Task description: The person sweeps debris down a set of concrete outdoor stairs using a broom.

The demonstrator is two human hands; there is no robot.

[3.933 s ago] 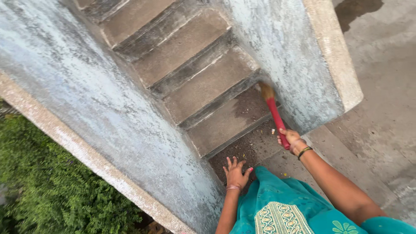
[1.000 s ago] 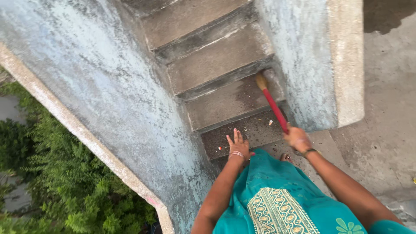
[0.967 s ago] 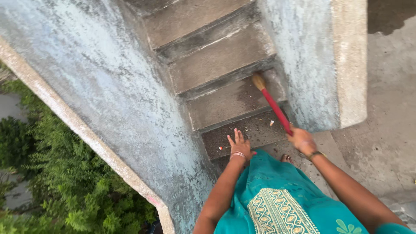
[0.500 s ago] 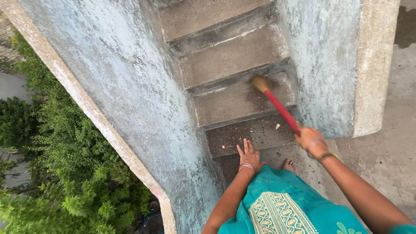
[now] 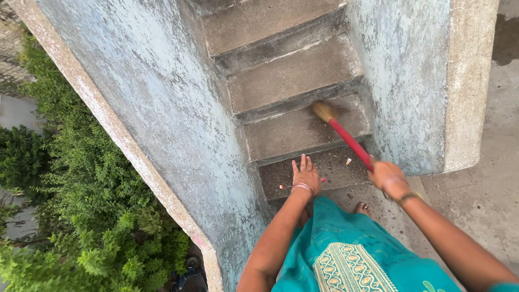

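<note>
My right hand point(image 5: 390, 178) grips the lower end of a red-handled broom point(image 5: 350, 143). Its straw-coloured bristle head point(image 5: 324, 111) is blurred and rests on the second concrete step point(image 5: 292, 132) from the top. My left hand point(image 5: 306, 175) hangs with fingers spread above the dusty top step point(image 5: 324, 170), holding nothing. Dark dirt and small bits of litter point(image 5: 348, 160) lie on that top step. A teal garment point(image 5: 351, 249) with a gold embroidered band covers my lower body, and my toes point(image 5: 363, 207) show at its hem.
The concrete stairs point(image 5: 281, 70) run downward between two weathered blue-grey side walls point(image 5: 151, 108) point(image 5: 411, 81). A grey concrete landing point(image 5: 486, 205) lies to the right. Green bushes point(image 5: 70, 205) grow far below on the left, beyond the wall's rim.
The broom head has shifted slightly left across the second step. My left hand has lifted a little toward the top step. The view has drifted right and tilted.
</note>
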